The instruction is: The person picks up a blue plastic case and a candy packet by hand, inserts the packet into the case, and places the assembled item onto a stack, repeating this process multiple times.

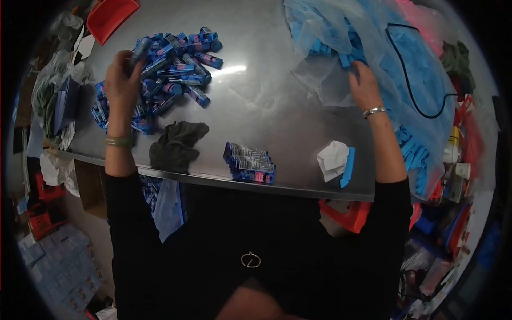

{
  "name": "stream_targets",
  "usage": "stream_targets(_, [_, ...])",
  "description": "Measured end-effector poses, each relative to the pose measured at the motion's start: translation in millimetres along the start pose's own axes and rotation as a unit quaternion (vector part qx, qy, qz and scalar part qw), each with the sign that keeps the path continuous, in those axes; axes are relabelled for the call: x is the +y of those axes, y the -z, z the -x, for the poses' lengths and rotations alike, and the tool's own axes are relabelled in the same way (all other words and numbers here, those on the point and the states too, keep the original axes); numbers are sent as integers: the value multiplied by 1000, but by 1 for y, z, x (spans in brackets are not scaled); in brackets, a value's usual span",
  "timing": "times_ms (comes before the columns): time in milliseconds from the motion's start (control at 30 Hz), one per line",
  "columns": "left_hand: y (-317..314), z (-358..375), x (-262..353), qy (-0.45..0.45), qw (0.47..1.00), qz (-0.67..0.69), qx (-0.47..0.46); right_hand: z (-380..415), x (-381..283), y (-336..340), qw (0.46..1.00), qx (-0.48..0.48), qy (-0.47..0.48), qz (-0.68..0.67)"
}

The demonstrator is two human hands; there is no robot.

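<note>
Packet (141,48) in left hand (121,80) (partly hidden)

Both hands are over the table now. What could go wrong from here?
The row of packs sits near the table's front edge, so a sleeve might knock it off. The left hand holds a pack beside a loose pile, which could slide if bumped. Loose plastic near the right hand might snag the bracelet.

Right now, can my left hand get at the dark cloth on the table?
Probably yes. The dark cloth lies uncovered on the table, beside your left forearm. Your left hand would probably need to draw back and release the blue packet it seems to hold.
</note>
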State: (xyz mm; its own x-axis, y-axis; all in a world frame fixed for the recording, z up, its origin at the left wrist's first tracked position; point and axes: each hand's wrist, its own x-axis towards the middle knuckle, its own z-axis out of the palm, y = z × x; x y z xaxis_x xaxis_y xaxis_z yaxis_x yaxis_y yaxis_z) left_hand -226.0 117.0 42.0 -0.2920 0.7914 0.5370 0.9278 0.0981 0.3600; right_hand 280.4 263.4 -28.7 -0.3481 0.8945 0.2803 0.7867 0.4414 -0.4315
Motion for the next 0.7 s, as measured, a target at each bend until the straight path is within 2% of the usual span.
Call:
stream_targets(33, [9, -6, -17, -1, 1000, 0, -1, -9, 3, -4, 999, 0, -16, 39])
stream_targets(100, [20, -16, -35, -85, 962, -257, 15, -19, 2, -10, 996, -1, -35, 77])
stream_targets(133, [22, -15, -24, -85, 962, -260, 12, -23, -2, -15, 991, 3, -61, 118])
stream_targets(200, [19, -2, 21, -165, 960, -210, 83, -33, -7, -24, 984, -2, -87, 154])
stream_targets(267, [8, 26, 62, -186, 981, 37, -38, -40, -6, -34, 975, 10, -151, 160])
stream_targets(333, [-1, 66, 94, -173, 946, 192, -197, -46, 0, -41, 970, -2, -140, 199])
stream_targets(400, [-8, 104, 118, -150, 898, 235, -340, -48, 3, -42, 962, -8, -128, 241])
stream_targets(467, [-13, 132, 130, -187, 875, 250, -371, -54, 0, -36, 950, -62, -129, 278])
stream_targets(600, [-19, 159, 139, -168, 868, 264, -385, -56, -12, -22, 938, -133, -146, 285])
stream_targets(667, [-21, 158, 140, -166, 862, 264, -400, -56, -7, -18, 894, -245, -140, 348])
stream_targets(700, [-22, 157, 140, -166, 855, 264, -415, -52, -6, -20, 894, -244, -142, 349])
